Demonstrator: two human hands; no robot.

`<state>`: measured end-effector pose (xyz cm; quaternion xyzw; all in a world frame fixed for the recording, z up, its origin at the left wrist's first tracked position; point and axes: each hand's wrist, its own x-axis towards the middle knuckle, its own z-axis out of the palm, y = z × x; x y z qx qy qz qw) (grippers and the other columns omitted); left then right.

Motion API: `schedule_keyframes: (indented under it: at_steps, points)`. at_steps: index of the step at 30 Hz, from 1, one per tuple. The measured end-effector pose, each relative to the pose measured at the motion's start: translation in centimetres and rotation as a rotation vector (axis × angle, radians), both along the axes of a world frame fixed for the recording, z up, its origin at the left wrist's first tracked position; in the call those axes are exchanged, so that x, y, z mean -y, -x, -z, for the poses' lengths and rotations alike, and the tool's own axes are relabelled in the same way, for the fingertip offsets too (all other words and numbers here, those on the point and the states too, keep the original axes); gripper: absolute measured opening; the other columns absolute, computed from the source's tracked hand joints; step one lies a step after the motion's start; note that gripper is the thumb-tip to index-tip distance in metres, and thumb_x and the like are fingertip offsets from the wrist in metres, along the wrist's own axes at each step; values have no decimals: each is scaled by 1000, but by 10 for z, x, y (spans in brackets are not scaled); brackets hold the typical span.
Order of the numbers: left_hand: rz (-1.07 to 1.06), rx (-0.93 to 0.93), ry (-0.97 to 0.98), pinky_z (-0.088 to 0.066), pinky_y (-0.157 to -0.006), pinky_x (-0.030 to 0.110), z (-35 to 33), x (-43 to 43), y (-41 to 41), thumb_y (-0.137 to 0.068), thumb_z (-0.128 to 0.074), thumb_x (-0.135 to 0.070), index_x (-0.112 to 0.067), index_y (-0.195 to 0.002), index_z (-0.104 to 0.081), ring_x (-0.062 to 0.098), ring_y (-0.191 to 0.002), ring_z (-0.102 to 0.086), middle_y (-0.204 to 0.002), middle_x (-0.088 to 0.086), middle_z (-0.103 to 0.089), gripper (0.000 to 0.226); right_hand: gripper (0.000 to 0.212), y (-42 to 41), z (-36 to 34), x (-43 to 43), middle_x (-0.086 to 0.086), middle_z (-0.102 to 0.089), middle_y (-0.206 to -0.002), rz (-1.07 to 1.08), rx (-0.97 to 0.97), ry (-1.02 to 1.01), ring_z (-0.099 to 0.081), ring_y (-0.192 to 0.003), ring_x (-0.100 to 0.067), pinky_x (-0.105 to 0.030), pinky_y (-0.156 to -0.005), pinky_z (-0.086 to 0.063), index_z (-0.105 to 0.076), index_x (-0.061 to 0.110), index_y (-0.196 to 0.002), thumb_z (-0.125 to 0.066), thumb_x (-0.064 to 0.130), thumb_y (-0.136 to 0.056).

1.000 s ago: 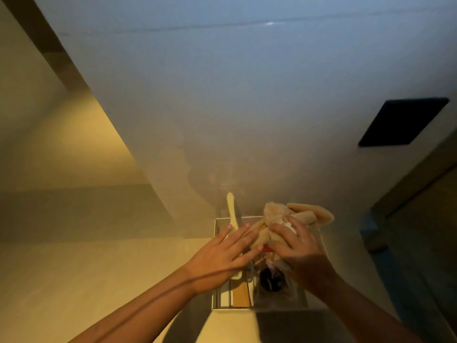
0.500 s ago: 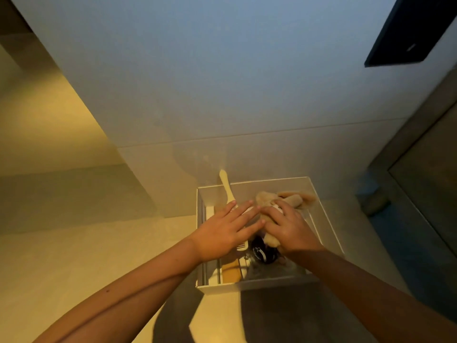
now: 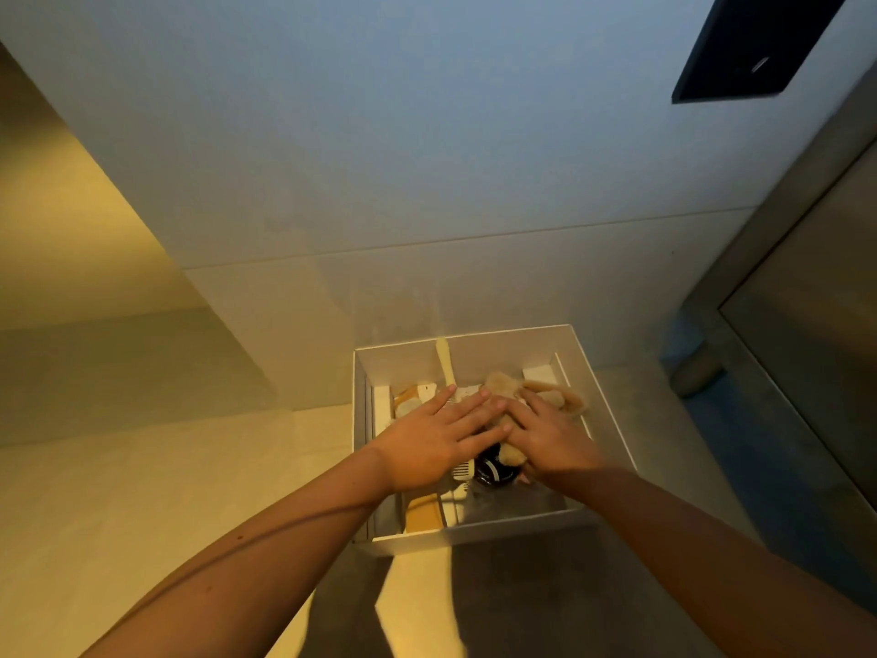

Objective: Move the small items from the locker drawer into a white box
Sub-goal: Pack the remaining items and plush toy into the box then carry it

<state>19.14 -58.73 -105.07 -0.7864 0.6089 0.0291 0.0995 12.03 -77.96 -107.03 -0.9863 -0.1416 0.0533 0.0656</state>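
Observation:
A white box (image 3: 593, 372) sits on the floor against the wall, holding small items. My left hand (image 3: 436, 444) lies flat, fingers spread, over the items at the box's middle. My right hand (image 3: 545, 434) presses down on a beige plush toy (image 3: 536, 391) at the box's right side. A cream comb (image 3: 446, 363) leans upright against the back wall of the box, its teeth showing below my left hand. A dark round item (image 3: 493, 470) lies under both hands. A yellow flat item (image 3: 422, 515) rests at the front left of the box.
A pale wall (image 3: 427, 159) rises right behind the box. A dark panel (image 3: 754, 45) is on the wall at upper right. A grey door frame (image 3: 783, 258) stands at the right, with blue flooring beside it. Pale floor spreads to the left.
The plush toy has gone from above the box rim down into the box under my right hand. The view has tilted down, so the whole box shows.

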Motion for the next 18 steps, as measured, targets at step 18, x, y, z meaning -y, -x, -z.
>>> schedule_keyframes:
  at_steps: [18]
  points:
    - [-93, -17, -140, 21, -104, 45, 16, -3, 7, -93, -49, -20, -34, -138, 22, 29, -129, 36, -145, 9, 32, 86, 75, 4, 7, 17, 3, 25, -151, -24, -252, 160, 24, -137, -28, -54, -111, -2, -1, 34, -146, -49, 46, -89]
